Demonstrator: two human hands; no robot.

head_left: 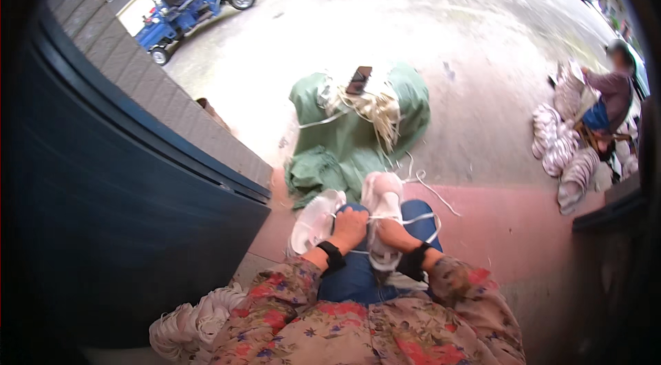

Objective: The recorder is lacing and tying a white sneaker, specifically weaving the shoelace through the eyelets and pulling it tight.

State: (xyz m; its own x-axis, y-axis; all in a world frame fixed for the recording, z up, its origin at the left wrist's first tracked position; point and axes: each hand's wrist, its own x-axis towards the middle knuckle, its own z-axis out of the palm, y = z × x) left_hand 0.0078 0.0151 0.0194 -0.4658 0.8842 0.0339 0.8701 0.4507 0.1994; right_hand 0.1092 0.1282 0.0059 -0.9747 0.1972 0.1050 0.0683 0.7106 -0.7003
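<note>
Two pale shoes rest on my lap over my blue trousers. The left shoe [311, 226] leans beside my left knee, and the right shoe [383, 193] lies between my knees, its toe pointing away from me. My left hand [350, 226] is closed in a fist next to the shoes, with a white shoelace [379, 217] running from it across the right shoe. My right hand [394, 234] reaches against the side of the right shoe; its fingers are hidden. Another stretch of lace loops by my right knee. Black bands circle both wrists.
Ahead stands a green cloth-covered bundle [344, 138] with a bunch of pale laces [379, 110] and a phone [359, 80] on top. Stacked shoes [196, 324] lie at my left. A dark door [138, 207] borders the left. Far right, a person [613, 93] sits among shoe stacks [556, 138].
</note>
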